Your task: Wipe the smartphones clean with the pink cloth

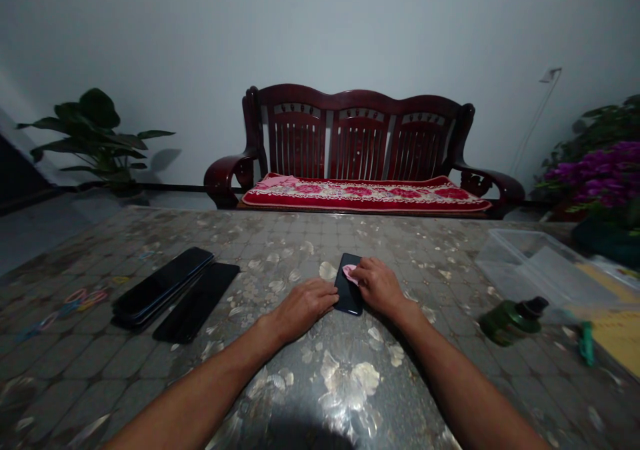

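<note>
A dark smartphone (350, 301) lies flat on the patterned tabletop in front of me. My left hand (311, 303) grips its left edge, fingers held close together. Pressed against the upper part of the screen is a small pink cloth (349, 274), pinched in my right hand (380, 285). The right fingers partly cover the phone's right side. To the left lie a stack of phones (163, 283) and, beside it, a single dark phone (197, 307), screen side up.
A green bottle (507, 323) lies tilted or on its side at right, near a clear plastic box (530, 253). Yellow sheets (617, 337) and a small green object (586, 343) are close by. Colourful rings (85, 298) lie far left. A wooden bench (357, 137) stands behind the table.
</note>
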A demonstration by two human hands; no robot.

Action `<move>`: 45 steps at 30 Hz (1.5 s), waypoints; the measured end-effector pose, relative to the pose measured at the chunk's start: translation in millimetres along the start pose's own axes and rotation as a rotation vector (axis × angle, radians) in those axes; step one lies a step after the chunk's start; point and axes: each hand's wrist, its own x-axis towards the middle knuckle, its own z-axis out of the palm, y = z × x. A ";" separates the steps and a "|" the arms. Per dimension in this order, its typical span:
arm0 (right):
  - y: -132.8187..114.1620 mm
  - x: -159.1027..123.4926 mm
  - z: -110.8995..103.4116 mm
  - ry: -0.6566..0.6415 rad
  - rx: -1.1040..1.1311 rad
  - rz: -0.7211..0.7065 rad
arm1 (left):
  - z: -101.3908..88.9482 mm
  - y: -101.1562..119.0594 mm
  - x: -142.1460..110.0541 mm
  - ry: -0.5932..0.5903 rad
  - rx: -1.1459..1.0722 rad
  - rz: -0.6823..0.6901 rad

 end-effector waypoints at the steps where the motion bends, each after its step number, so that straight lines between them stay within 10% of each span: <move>1: -2.4 -2.9 -1.5 -0.008 0.010 -0.045 | -0.6 1.1 -0.1 0.006 -0.004 0.001; 20: -10.4 -20.2 -9.5 -0.060 0.087 -0.295 | -3.2 3.0 -1.5 -0.002 -0.025 -0.005; 29: 18.2 -12.3 -6.3 0.035 -0.062 0.160 | 5.9 -3.9 -5.3 0.046 -0.005 -0.001; 38: -4.2 -17.4 0.1 0.023 0.048 -0.235 | 4.3 -0.2 -2.6 0.048 -0.015 -0.005; 45: 10.7 -10.3 3.1 0.029 -0.032 0.055 | 7.2 -1.1 -4.0 0.058 0.001 -0.014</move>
